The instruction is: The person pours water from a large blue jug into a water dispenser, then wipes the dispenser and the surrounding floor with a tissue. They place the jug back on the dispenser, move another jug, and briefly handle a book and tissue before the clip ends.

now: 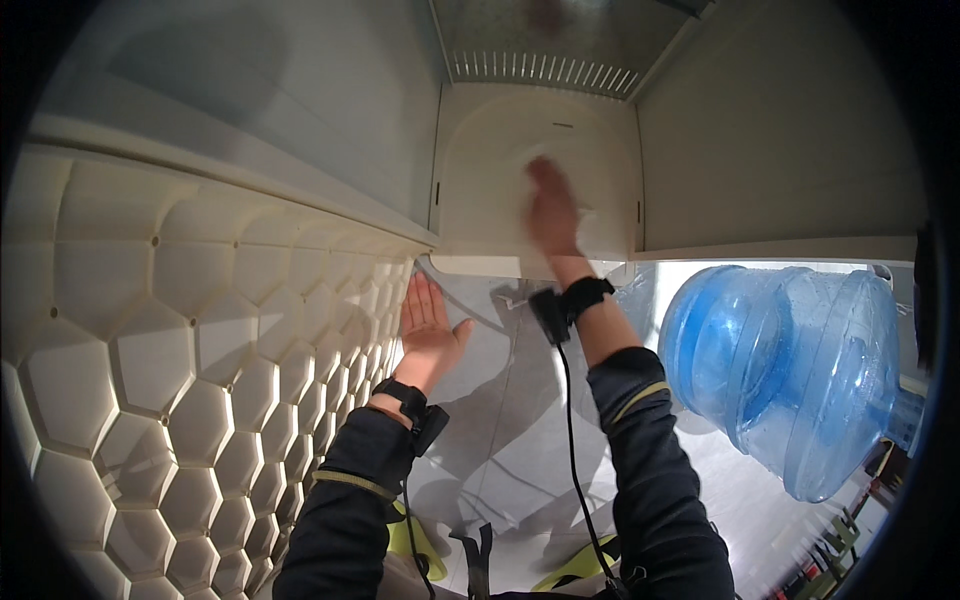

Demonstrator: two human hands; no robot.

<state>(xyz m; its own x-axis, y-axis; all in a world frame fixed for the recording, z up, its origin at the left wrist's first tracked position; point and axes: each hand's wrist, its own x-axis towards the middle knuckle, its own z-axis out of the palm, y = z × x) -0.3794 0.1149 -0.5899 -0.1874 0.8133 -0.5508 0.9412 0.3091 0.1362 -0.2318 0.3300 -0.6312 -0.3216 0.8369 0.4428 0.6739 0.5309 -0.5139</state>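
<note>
Palm up, my left hand (430,322) holds nothing; its fingers are straight and the thumb stands apart. Its fingertips lie close beside the inner end of a pale plastic door panel (225,330) with moulded hexagonal cells; whether they touch cannot be told. My right hand (553,210) reaches over the pale floor (480,195) of a white box-like compartment. Motion blur hides its fingers, and no object shows in it. Behind it rises a metal back panel (540,67) with a row of slots. Both wrists wear black straps with small cabled devices.
A blue translucent water-cooler bottle (780,375) lies on its side at the right, neck pointing right. The compartment's side walls (772,135) flank my right hand. Grey floor tiles (487,420) and yellow-green shoes (416,551) show below. A black cable (574,450) hangs from my right wrist.
</note>
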